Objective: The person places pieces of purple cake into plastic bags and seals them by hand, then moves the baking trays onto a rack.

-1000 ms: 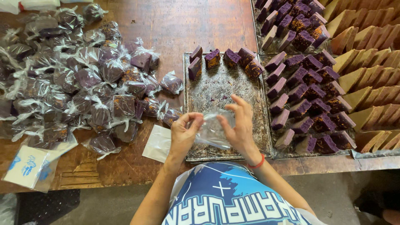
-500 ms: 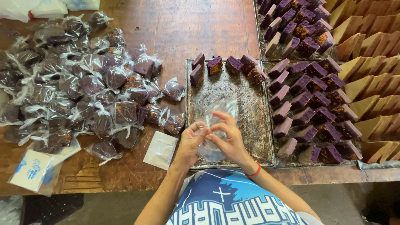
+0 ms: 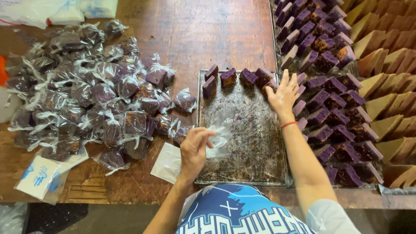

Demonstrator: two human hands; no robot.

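At frame centre, our left hand (image 3: pixel 195 149) grips a clear bag (image 3: pixel 220 134); our right hand (image 3: pixel 284 95) spreads open over purple cake pieces (image 3: pixel 263 77) on the tray (image 3: pixel 251 160).

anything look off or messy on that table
Nothing is spilled or broken. The grey metal tray is nearly bare, strewn with crumbs, with only a few purple cake pieces along its far edge. The left hand holds a clear plastic bag; the right hand reaches those pieces.

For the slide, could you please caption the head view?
Left hand holds a clear bag; right hand reaches purple cake pieces on a tray.
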